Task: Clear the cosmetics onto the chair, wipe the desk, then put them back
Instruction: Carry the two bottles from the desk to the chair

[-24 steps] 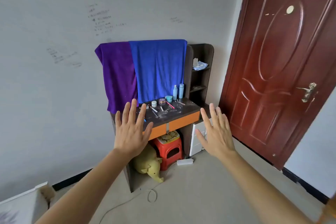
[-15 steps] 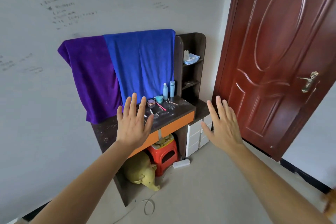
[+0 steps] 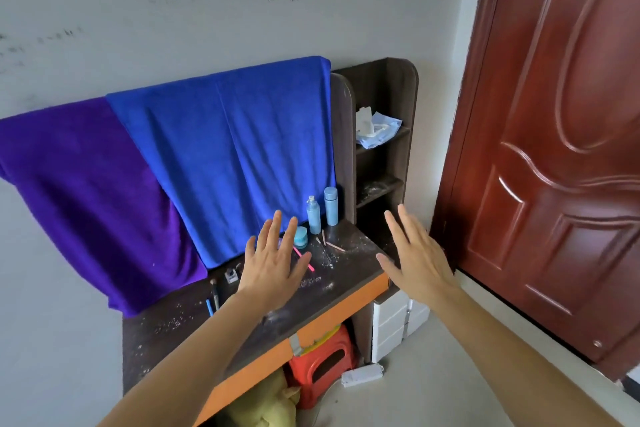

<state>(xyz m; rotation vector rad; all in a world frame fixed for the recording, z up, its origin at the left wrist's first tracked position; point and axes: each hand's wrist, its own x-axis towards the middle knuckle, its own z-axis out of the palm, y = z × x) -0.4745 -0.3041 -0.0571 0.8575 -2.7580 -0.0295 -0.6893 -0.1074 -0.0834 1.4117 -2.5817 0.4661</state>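
The cosmetics [image 3: 313, 218] are all on the desk [image 3: 173, 326], and nothing has gone to a chair yet. Two pale blue bottles [image 3: 331, 206] stand upright at its back right corner against the blue towel [image 3: 228, 163], with a teal jar [image 3: 300, 237] just in front of them. A pink stick [image 3: 304, 258] and thin wooden sticks [image 3: 335, 246] lie loose toward the right edge. Brushes [image 3: 214, 291] lie near the back edge, under the hem of the purple towel [image 3: 86, 201].

My left hand [image 3: 273, 260] is spread flat with straight fingers and holds nothing. It hangs over the jar and the pink stick, though I cannot tell whether it touches the top. My right hand [image 3: 420, 258], equally flat and empty, hovers off the front right corner.

I see three risks. A flat sweeping hand could knock over the narrow bottles, or send the sticks rolling off the right edge to the floor. The towel hem could snag whatever I lift from the back edge. The red stool [image 3: 322, 360], probably the chair, is tucked under the front edge; its seat looks small, so round items placed there may roll off.
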